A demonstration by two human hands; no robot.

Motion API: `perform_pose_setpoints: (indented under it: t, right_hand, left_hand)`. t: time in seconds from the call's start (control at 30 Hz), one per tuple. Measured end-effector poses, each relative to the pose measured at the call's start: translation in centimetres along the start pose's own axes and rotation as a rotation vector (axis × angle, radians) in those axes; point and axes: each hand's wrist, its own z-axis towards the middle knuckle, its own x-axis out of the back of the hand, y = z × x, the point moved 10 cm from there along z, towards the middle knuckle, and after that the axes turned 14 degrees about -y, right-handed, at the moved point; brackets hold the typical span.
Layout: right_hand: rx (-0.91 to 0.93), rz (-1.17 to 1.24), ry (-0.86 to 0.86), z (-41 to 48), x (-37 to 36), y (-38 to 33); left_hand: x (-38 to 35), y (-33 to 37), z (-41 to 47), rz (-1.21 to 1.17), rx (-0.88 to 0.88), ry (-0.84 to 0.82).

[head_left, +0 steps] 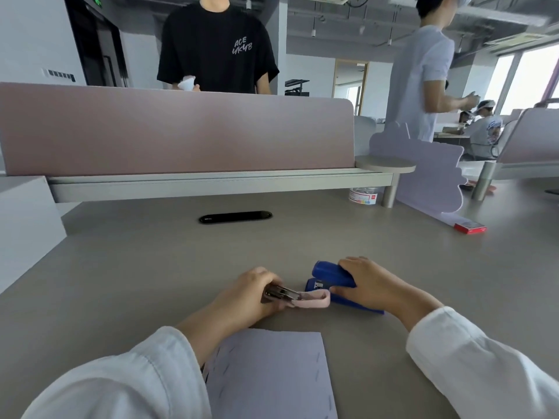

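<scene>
Grey desk [151, 267]: carries everything, both hands rested on it.
Pink partition [181, 131]: well beyond both hands, upright along the desk's far edge. A pale shelf [211, 182] is mounted along its foot.
Lavender cloud-shaped divider [423, 173]: well beyond the right hand, off to its right, upright.
Two persons are seen behind the partition: one in a black T-shirt [217, 46] beyond the left hand, one in a pale shirt [420, 86] beyond the right.
Lavender sheet [272, 373]: laid flat nearer the body than both hands, between the forearms. Short rows of staples are seen in it. Its left edge is covered by the left sleeve.
Right hand [372, 282]: wrapped round the blue stapler [329, 275], fingers over the top, thumb at the near side.
Stapler: base on the desk, nose turned toward the left hand.
Left hand [251, 291]: closed round the metal end of a pink-handled metal tool [302, 297]. The pink end is pointed at the stapler's nose, just beside it. Contact cannot be told, nor the tool's kind.
Black oblong insert [236, 217]: set in the desk, well beyond the left hand.
Clear tub [363, 195]: under the shelf, well beyond the right hand.
Red box [470, 228]: beyond the right hand, to its right, at the divider's foot.
</scene>
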Motion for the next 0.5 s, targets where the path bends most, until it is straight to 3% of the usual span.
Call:
perform_pose_setpoints:
  t: [0.13,0.23,0.5]
  right_hand:
    - [0.173,-0.038,0.240,-1.3,2.0,-2.1]
    - [0.293,-0.084,0.321,-2.6,2.7,-4.2]
    - [0.302,-0.171,0.269,-2.6,1.6,-5.6]
  left_hand:
    - [0.6,-0.5,0.0,-0.005,-0.037,0.007]
    - [0.6,-0.4,-0.1,-0.066,-0.067,0.008]
    - [0.8,-1.3,0.1,-0.185,-0.023,0.017]
